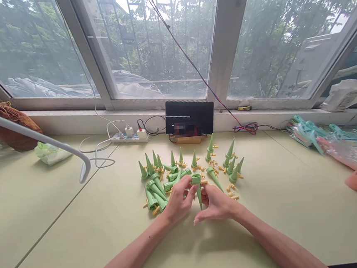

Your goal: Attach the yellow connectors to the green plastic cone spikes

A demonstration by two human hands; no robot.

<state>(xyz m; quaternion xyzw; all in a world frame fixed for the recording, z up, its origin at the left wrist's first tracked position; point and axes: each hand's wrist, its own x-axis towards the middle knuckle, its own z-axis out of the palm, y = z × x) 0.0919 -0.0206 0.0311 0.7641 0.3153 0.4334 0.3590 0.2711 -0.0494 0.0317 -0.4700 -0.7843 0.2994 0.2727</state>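
The left hand (181,197) pinches a green spike (198,190), tip downward, above the table (81,238), near other green cones (156,189). The right hand (216,201) curves alongside, thumb and fingers parted; its contact with the yellow valve (204,182) cannot be determined.

The pale yellow-green surface (82,246) bore green cones (230,149), some upright, others lying on their sides, with small yellow fittings (231,187) scattered among them. Farther back lay a white power strip (129,138); a crumpled pale-green bag (51,154) sat left, and bagged teal items (308,133) right.
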